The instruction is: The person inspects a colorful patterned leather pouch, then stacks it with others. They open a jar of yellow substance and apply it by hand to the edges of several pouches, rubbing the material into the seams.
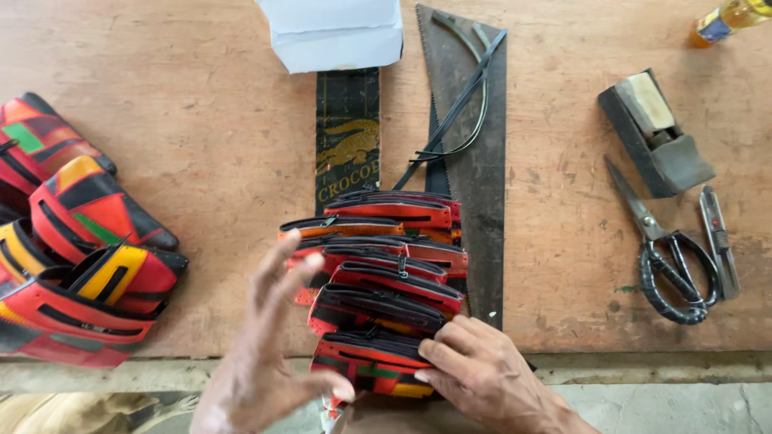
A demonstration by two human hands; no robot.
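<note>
A row of several red, black and orange zippered pouches (378,281) lies overlapped down the middle of the wooden table (201,145), from the centre to the front edge. My right hand (482,374) rests with its fingers on the right end of the nearest pouch (366,366). My left hand (269,354) hovers just left of the row with its fingers spread and holds nothing. It is blurred.
More red, yellow and black pouches (76,257) are piled at the left edge. Behind the row lie a black strip with a gold crocodile (347,137), a saw blade (470,161), black cords (458,104) and a white bag (334,32). Scissors (667,257), a snipper (718,241), a dark block (653,133) and a bottle (728,18) sit right.
</note>
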